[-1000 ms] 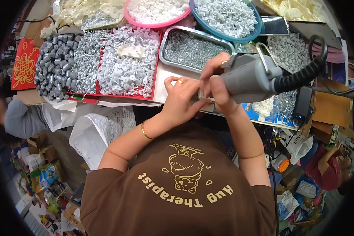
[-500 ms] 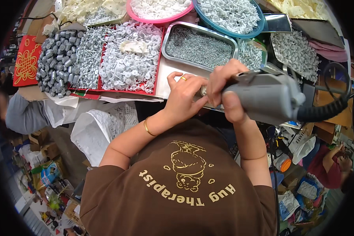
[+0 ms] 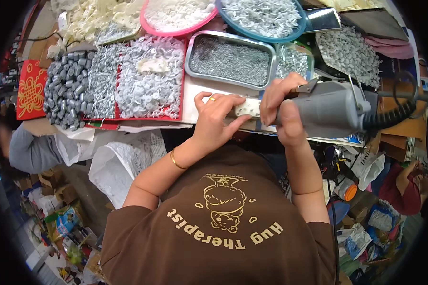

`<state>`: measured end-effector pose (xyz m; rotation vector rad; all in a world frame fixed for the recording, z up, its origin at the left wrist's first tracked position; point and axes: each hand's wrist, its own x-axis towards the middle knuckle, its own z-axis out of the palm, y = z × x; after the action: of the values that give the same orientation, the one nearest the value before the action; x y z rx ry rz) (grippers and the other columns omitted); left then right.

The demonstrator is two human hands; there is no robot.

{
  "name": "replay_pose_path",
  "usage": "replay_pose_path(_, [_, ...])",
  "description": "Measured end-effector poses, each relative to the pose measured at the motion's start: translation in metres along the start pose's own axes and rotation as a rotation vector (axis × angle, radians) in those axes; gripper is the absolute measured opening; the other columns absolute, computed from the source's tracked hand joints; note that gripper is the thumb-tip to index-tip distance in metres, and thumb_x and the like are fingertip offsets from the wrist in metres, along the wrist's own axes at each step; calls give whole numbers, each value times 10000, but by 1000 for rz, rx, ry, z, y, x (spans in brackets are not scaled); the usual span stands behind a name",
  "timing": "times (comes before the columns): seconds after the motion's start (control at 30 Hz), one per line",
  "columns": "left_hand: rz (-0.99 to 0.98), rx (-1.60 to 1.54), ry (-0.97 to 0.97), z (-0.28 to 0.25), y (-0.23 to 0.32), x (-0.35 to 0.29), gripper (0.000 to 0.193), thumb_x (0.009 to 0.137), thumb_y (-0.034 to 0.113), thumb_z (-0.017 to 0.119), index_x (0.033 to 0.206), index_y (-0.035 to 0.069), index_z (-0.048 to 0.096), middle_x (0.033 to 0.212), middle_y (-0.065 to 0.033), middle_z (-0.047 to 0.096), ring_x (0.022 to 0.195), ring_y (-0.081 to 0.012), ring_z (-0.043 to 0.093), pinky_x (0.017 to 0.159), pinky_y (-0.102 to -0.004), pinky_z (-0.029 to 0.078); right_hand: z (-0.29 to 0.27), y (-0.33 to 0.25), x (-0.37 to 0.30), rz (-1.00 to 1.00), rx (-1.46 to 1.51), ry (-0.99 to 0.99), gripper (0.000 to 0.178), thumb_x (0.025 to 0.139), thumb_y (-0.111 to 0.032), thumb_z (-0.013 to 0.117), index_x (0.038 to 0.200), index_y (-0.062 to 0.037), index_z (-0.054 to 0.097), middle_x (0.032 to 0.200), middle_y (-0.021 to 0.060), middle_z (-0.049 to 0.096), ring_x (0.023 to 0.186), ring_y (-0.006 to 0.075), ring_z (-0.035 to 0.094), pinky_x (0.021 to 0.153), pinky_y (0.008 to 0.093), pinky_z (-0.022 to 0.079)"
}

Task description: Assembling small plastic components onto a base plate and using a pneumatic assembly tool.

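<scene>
My left hand (image 3: 218, 115) pinches a small cream-white plastic part (image 3: 244, 109) with dark dots or holes, at the table's front edge. Wrapped round a grey corded electric screwdriver (image 3: 325, 108), my right hand (image 3: 285, 107) lies just right of that part. The tool is held sideways, its coiled black cord (image 3: 390, 118) running off to the right. Its tip is hidden behind my right fingers, so I cannot tell whether it touches the part. Straight beyond my hands stands a metal tray (image 3: 229, 61) of tiny screws.
A red box (image 3: 181, 85) of white plastic pieces and screws stands left, beside a pile of grey cylinders (image 3: 69, 85). Behind are a pink basin (image 3: 176, 32) and a blue basin (image 3: 266, 40) of small parts. A white sack (image 3: 116, 164) hangs below the table edge. Other people sit at both sides.
The view has shifted slightly. My right hand and the screwdriver have turned more level and moved a little away from my left hand, so the cream-white part now shows between them.
</scene>
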<state>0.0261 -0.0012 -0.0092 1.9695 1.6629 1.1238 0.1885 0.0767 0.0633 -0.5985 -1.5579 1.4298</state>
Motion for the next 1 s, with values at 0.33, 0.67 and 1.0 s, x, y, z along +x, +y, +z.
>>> replay_pose_path(0.33, [67, 53, -27, -2, 0, -1, 413, 772, 143, 811, 1136, 62, 636, 994, -66, 681, 967, -248, 630, 965, -414, 360, 7, 4, 5, -154, -95, 55, 180, 850, -199, 671, 909, -41, 607, 837, 32, 578, 693, 122, 524, 625, 272, 413])
replay_pose_path(0.67, [241, -110, 82, -11, -3, 1, 456, 728, -42, 788, 1155, -10, 632, 1150, -170, 684, 1036, -314, 672, 876, -374, 541, -176, 15, 106, -301, -5, 1084, 605, 936, -319, 710, 1324, -18, 356, 1049, 118, 595, 825, 215, 618, 724, 376, 536])
replay_pose_path(1.0, [-541, -147, -211, -224, -58, -81, 477, 852, -187, 467, 1279, -23, 600, 1193, -90, 669, 1080, -180, 646, 951, -312, 498, -286, 50, 55, 36, 153, 737, 437, 963, -209, 654, 1311, 11, 507, 1153, 169, 621, 1016, 260, 620, 928, 371, 516])
